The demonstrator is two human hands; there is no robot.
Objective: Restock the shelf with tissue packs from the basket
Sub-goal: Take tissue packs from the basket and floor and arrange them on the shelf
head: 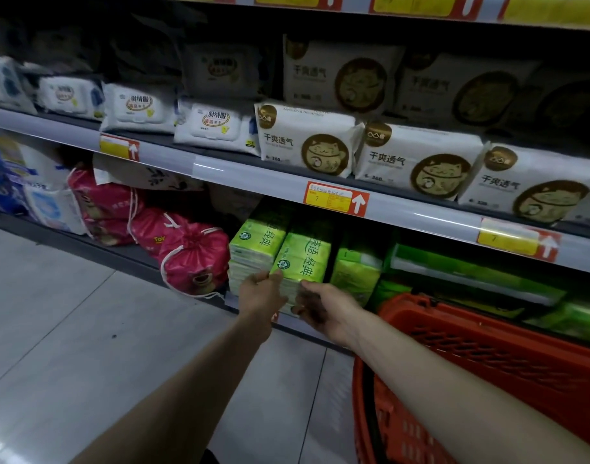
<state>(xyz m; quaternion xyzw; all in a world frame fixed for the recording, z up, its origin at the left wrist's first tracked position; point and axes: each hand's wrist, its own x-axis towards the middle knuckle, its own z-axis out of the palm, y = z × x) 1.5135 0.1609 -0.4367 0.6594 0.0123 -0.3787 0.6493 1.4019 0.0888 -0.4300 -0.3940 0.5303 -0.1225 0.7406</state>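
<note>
On bottom shelf (193, 298), two hands (265, 291) gripping one green tissue pack (302, 256)

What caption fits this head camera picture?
Both hands, left hand and right hand, push a green plastic-wrapped tissue pack onto the bottom shelf.

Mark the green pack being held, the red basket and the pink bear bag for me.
Green pack (302, 259): head view, on its printed top face.
Basket (487, 356): head view, on its slotted red side wall.
Pink bag (200, 259): head view, on its front, above the bear face.
</note>
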